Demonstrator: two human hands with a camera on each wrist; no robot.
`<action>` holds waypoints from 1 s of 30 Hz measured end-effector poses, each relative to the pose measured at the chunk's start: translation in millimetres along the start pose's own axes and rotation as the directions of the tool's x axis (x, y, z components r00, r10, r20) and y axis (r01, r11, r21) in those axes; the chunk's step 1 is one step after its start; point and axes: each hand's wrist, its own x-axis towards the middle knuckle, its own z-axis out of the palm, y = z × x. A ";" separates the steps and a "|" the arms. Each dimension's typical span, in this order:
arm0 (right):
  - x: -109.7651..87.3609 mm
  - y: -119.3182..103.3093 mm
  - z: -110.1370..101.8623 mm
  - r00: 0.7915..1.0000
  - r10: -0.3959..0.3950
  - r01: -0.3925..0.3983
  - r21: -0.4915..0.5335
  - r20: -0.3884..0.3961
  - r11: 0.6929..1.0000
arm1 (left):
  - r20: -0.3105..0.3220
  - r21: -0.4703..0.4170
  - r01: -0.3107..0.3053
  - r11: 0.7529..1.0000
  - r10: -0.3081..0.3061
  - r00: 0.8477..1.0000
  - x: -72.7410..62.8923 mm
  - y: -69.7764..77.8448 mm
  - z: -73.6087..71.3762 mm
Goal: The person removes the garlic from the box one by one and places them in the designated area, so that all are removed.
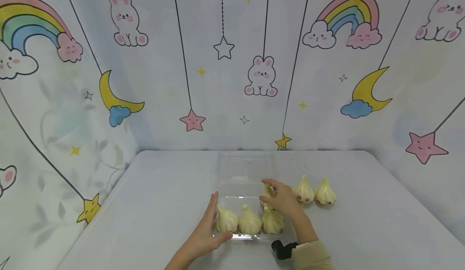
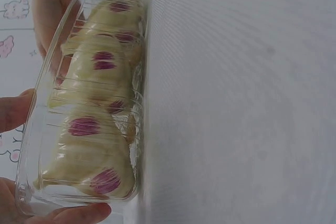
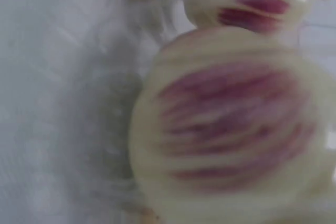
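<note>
A clear plastic clamshell box point(image 1: 247, 236) stands on the table with its lid point(image 1: 247, 167) folded back. Along its front row sit garlic bulbs, a left one point(image 1: 227, 220), a middle one point(image 1: 250, 220) and a right one point(image 1: 273, 221). My left hand point(image 1: 208, 231) holds the box's front left corner, fingers along the side and thumb at the front rim. Behind the right bulb, my right hand point(image 1: 281, 199) pinches another garlic bulb point(image 1: 269, 192) between thumb and fingers, partly hidden. Purple-streaked bulbs point(image 2: 86, 150) show through the wall in the left wrist view; a blurred bulb point(image 3: 226, 124) fills the right wrist view.
Two more garlic bulbs, one nearer point(image 1: 304, 190) and one farther right point(image 1: 325, 192), lie on the white table point(image 1: 145, 205) right of the box. A black device point(image 1: 283, 250) sits by the right sleeve. A patterned curtain point(image 1: 225, 84) stands behind the table.
</note>
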 end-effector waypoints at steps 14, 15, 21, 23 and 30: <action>1.9 2.4 11.1 0.997 -0.068 0.068 -0.006 0.045 0.998 | 0.000 0.006 -0.007 1.000 0.007 1.000 0.1 0.0 -1.0; 2.2 2.6 11.8 0.996 -0.071 0.071 0.001 0.051 0.997 | 0.000 0.007 -0.008 1.000 0.008 1.000 0.0 0.3 -1.0; 2.9 3.5 14.2 0.996 -0.066 0.063 0.044 0.065 0.997 | 0.001 0.015 -0.006 1.000 0.006 1.000 0.2 2.0 -0.8; 2.7 3.5 14.2 0.997 -0.057 0.054 0.052 0.056 0.997 | 0.002 0.015 -0.002 1.000 0.002 1.000 0.1 2.4 -0.9; 0.2 0.8 11.9 0.998 -0.054 0.053 0.068 0.021 0.996 | 0.001 0.012 0.000 1.000 0.000 1.000 -0.6 1.8 -1.4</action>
